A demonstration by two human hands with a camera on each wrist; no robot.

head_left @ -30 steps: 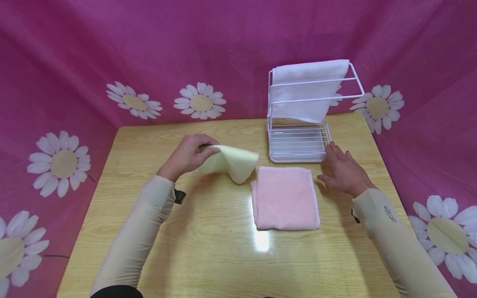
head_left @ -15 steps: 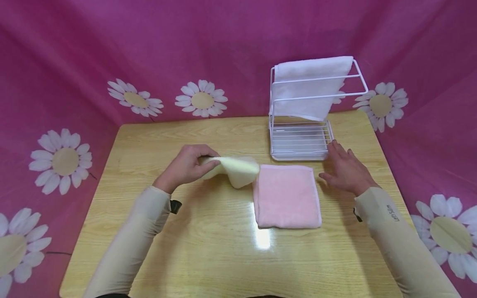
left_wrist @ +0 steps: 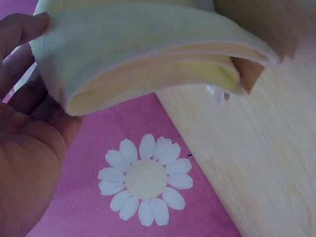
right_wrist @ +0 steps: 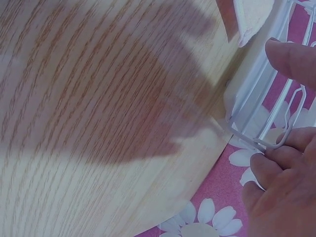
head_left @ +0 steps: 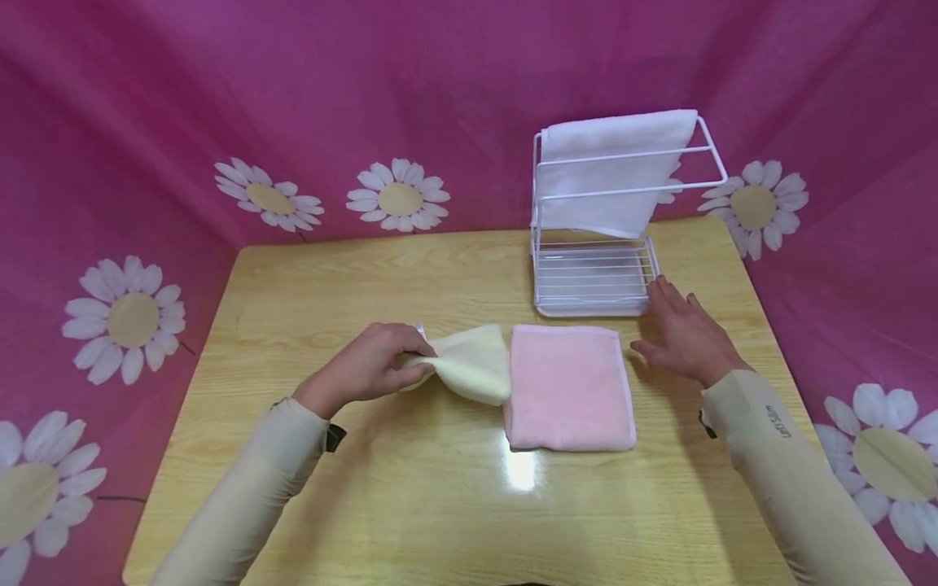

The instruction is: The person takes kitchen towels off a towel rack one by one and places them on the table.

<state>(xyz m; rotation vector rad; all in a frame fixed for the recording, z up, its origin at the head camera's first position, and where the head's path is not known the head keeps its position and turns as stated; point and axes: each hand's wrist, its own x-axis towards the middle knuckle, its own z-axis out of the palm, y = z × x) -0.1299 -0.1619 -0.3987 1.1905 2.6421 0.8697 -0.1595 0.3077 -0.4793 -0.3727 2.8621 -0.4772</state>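
My left hand (head_left: 377,362) pinches a folded pale yellow towel (head_left: 472,366) between thumb and fingers, left of the pink towel. In the left wrist view the yellow towel (left_wrist: 148,54) shows several soft layers hanging in a loop. Its right end meets the left edge of a folded pink towel (head_left: 572,391) lying flat on the table. My right hand (head_left: 685,334) has its fingers extended, with fingertips at the near right corner of a white wire rack (head_left: 593,308). In the right wrist view those fingers touch the rack's wire (right_wrist: 281,143), while the thumb stands apart.
A white towel (head_left: 615,175) hangs over the rack's back top bar, with further bars in front of it. Below it are a wire shelf and a clear tray. The wooden table (head_left: 352,505) is bordered by a magenta daisy-print cloth (head_left: 469,73) behind and at both sides.
My left hand has come nearer to me, lowering the yellow towel, whose free end now spreads out beside the pink one. The right hand stays at the rack's corner.
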